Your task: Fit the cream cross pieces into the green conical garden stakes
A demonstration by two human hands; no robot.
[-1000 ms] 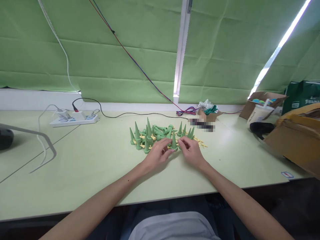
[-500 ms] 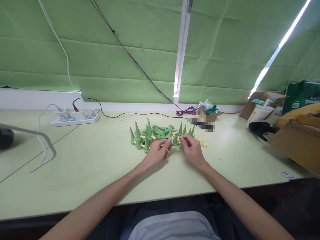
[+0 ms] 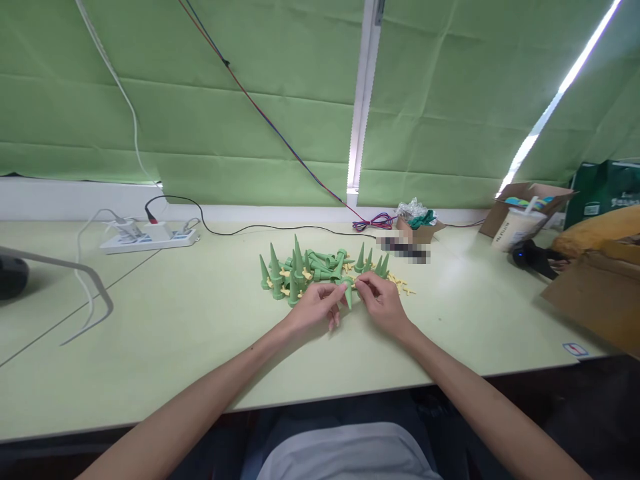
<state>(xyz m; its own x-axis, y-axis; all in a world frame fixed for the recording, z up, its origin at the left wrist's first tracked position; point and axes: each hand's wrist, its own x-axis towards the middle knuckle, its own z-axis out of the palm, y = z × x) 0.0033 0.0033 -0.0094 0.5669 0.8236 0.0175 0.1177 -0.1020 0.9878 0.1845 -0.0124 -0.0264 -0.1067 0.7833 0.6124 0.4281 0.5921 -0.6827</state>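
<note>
A green plastic watering spike (image 3: 349, 297) is pinched in my left hand (image 3: 316, 305), its pointed tip turned down toward me. My right hand (image 3: 383, 300) closes thumb and forefinger on a small yellow valve (image 3: 355, 283) at the spike's side; my fingertips partly hide it. Behind my left hand, several green spikes (image 3: 277, 270) stand upright, with yellow valves on their sides. Others lie in a heap (image 3: 323, 261) beyond them. More upright spikes (image 3: 361, 259) stand just past my right hand. Loose yellow valves (image 3: 404, 287) are scattered to its right.
A white power strip (image 3: 150, 239) lies at the back left, near a grey metal bracket (image 3: 100, 287). Along the back are coiled wires (image 3: 375, 221) and a small cardboard box (image 3: 423, 231). At right stand a drink cup (image 3: 517, 228) and a larger carton (image 3: 590, 293).
The spike between my hands has turned from tip up to tip down, toward me. My left hand's lower fingers have spread a little, and my right hand has shifted slightly left.
</note>
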